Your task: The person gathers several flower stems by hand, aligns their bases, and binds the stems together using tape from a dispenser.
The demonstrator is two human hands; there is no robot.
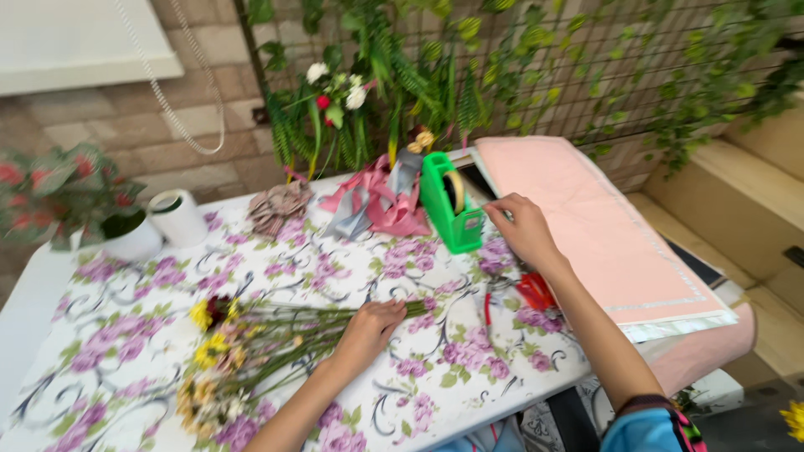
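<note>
My left hand (pixel 369 327) is closed around the green stems of a flower bunch (pixel 243 351) lying on the table, its yellow, dark red and pale blooms pointing left. My right hand (pixel 523 229) reaches to a green tape dispenser (pixel 448 203) and its fingertips touch the dispenser's front end. Whether tape is pinched there is too small to tell. Red-handled scissors (pixel 529 290) lie on the cloth just under my right wrist.
The table carries a purple-flowered cloth (pixel 134 335). Pink and grey ribbons (pixel 377 201) lie behind the dispenser, a white roll (pixel 177 216) and a potted plant (pixel 75 197) at left, pink wrapping sheets (pixel 603 226) at right. Greenery on a wire grid (pixel 519 75) stands behind.
</note>
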